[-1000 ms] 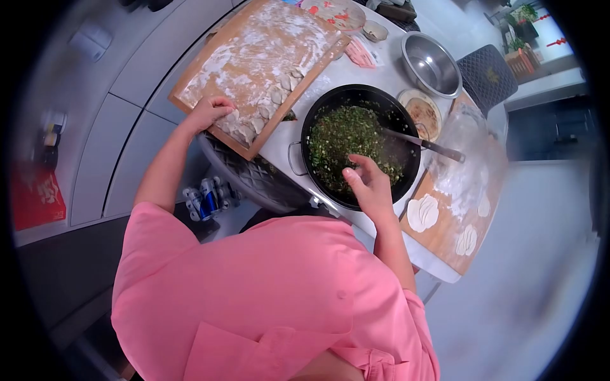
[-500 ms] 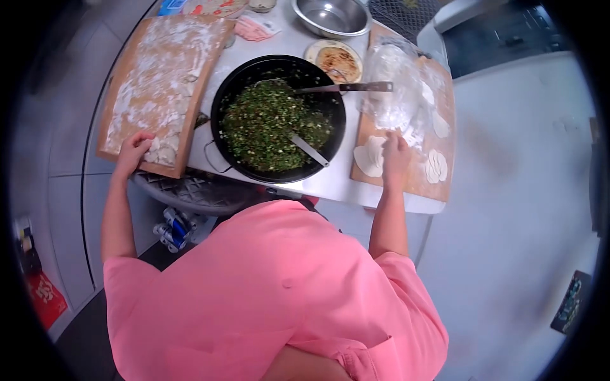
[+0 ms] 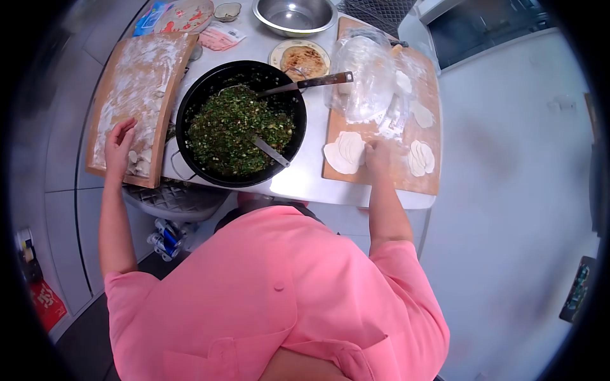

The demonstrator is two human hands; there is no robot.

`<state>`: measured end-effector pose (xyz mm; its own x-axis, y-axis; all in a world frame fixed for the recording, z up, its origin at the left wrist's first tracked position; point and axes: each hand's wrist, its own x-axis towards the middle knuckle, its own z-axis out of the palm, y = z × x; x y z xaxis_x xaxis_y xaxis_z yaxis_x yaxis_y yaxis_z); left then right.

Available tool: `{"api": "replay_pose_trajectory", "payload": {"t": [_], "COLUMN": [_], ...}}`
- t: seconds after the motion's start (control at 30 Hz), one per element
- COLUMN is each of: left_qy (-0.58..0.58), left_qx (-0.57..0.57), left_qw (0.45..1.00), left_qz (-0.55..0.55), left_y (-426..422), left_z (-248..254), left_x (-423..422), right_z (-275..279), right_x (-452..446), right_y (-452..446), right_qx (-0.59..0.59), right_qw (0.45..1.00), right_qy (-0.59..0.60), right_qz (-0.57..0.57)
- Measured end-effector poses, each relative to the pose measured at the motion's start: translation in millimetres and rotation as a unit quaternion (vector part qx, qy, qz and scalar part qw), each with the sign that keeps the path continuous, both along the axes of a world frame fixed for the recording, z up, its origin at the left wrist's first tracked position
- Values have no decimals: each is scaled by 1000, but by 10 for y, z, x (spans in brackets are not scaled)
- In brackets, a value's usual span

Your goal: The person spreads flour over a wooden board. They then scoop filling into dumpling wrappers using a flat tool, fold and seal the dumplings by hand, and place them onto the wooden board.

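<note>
My left hand (image 3: 119,145) is over the near part of a floured wooden board (image 3: 130,76), fingers loosely spread and nothing seen in them. Beside it, along the board's near right edge, sit several pale dumplings (image 3: 140,166). My right hand (image 3: 379,157) is closed, knuckles up, low over a second wooden board (image 3: 397,181). Just left of it lies a fanned stack of round dough wrappers (image 3: 344,152); its fingertips are hidden, so what they pinch I cannot make out. Another wrapper stack (image 3: 421,158) is to its right.
Between the boards stands a black pan (image 3: 298,136) of chopped green filling (image 3: 238,130), with a dark-handled utensil (image 3: 324,80) and a metal-handled one (image 3: 273,152). Behind are a flatbread (image 3: 305,61) on a plate, a steel bowl (image 3: 295,16) and a clear plastic bag (image 3: 365,76).
My left hand has drawn back from the dumplings, its fingers loosening. My right hand has moved down to the right side of the near wrapper stack. The view has shifted slightly.
</note>
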<state>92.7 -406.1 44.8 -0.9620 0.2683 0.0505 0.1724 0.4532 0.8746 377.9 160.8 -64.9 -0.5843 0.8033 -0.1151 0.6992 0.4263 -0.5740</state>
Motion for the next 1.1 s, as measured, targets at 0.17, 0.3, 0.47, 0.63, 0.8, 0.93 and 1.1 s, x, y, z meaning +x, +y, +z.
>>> {"api": "replay_pose_trajectory", "payload": {"t": [0.17,0.3,0.47,0.63,0.8,0.93,1.1], "left_qy": [-5,-70,-133,-206,-223,-247,-296], "left_qx": [21,131,182,251,254,244,360], "left_qw": [999,987,958,919,917,913,846], "left_qz": [-34,-66,-180,-222,-211,-214,-260], "left_y": [588,1113,1742,2052,2082,2090,2331], "left_z": [226,288,216,-15,-2,-13,-236], "left_x": [307,663,1049,1290,1373,1411,1501], "right_z": [-1,81,196,-121,-301,284,775], "right_x": [78,152,110,130,258,347,11], "right_y": [-29,-274,-454,-221,-233,-563,-959], "right_qx": [97,98,-29,-38,122,114,-159], "right_qw": [993,986,985,996,981,970,937], "right_qy": [-1,134,168,77,151,192,304], "right_qz": [70,-13,-26,-33,-19,93,72]}}
